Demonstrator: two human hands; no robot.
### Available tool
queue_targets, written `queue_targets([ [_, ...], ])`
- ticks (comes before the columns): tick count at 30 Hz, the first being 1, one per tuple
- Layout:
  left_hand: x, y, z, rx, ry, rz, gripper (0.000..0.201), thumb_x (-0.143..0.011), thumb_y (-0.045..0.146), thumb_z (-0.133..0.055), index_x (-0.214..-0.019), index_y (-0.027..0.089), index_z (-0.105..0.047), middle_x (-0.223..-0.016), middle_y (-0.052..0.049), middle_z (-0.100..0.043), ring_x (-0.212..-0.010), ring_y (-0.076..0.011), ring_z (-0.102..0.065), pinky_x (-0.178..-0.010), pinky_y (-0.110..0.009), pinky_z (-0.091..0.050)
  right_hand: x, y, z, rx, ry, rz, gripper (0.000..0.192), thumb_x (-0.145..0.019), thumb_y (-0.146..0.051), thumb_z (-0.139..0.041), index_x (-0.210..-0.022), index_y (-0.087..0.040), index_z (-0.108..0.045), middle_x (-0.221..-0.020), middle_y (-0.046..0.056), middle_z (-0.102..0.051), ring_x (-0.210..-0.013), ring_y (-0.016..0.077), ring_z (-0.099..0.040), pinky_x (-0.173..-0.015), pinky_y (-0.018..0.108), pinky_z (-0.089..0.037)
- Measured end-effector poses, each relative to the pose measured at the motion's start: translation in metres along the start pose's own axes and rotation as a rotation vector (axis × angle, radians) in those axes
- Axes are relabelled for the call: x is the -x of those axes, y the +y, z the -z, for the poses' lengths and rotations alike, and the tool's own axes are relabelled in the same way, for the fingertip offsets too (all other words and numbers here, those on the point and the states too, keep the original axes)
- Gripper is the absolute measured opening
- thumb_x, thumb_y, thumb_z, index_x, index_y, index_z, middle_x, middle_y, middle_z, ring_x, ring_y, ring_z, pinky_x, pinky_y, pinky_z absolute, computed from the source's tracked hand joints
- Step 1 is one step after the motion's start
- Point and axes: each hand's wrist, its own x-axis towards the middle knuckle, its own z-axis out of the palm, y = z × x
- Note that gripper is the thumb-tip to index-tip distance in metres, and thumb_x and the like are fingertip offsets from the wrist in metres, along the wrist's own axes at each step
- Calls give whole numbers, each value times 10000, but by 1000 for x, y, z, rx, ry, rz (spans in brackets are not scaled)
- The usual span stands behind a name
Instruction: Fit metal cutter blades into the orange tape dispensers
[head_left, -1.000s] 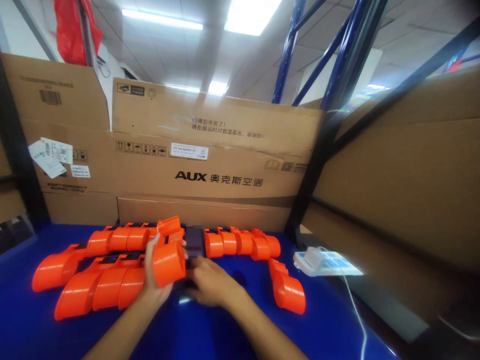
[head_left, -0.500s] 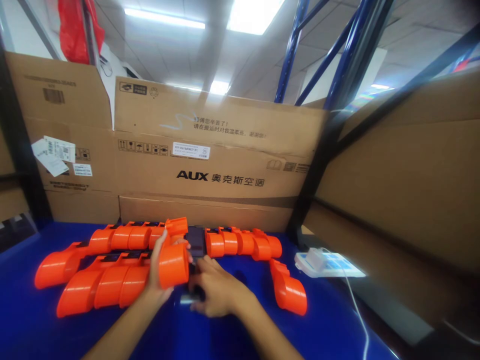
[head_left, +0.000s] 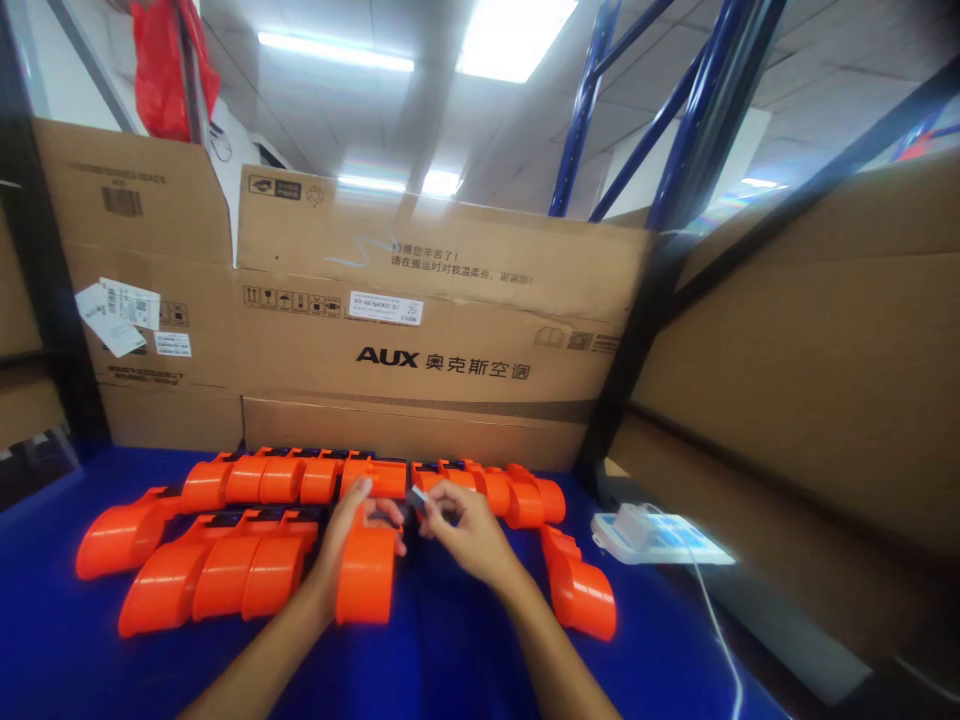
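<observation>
Since a moment ago the left hand (head_left: 352, 535) has lowered the orange shell (head_left: 365, 575) it held upright, so the shell now lies flat on the blue table (head_left: 450, 650) near the middle, with the fingers gripping its far end. The right hand (head_left: 465, 530) has lifted and pinches a small dark part (head_left: 417, 498) just beside it, near the far edge's row of orange shells (head_left: 487, 488).

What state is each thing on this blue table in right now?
Left hand: gripping an orange segment lying on the blue table.
Right hand: pinching a small dark part.
Orange chains: lying flat in rows.
Loose orange piece: lying apart, untouched.
White device: lying flat, cable attached.
</observation>
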Motion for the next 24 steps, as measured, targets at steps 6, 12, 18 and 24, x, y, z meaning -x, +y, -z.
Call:
queue_targets([
  [6,0,-8,-11,-65,124,-92,555,-762,709,-570,-751,157,-626,-561,-61,-672,-437,-193,-627,-409,-245,-405,-6,2,8,-255,230,-15,247,-861,-418,-670,-922,-179,-670,-804,31,-696,-734,170,-630,-685,274,-475],
  [12,1,-11,-16,-22,119,-164,462,-744,620,-666,-863,182,-585,-707,-33,-701,-508,-202,-680,-425,-242,-430,-9,8,8,-285,258,-20,284,-829,-450,-707,-902,-176,-707,-878,60,-729,-818,208,-650,-756,308,-485],
  [18,-2,-11,-13,-33,120,-156,448,-759,612,-651,-844,182,-563,-673,-32,-687,-501,-209,-677,-415,-242,-434,-8,10,9,-288,188,-50,308,-819,-480,-705,-864,-175,-701,-806,38,-693,-781,197,-629,-735,299,-484],
  [24,-5,-13,-10,-78,113,-182,438,-755,590,-674,-871,186,-550,-723,-48,-711,-511,-193,-670,-435,-237,-445,-7,6,12,-243,173,-42,298,-827,-472,-695,-816,-174,-674,-762,14,-644,-714,158,-562,-662,259,-445],
])
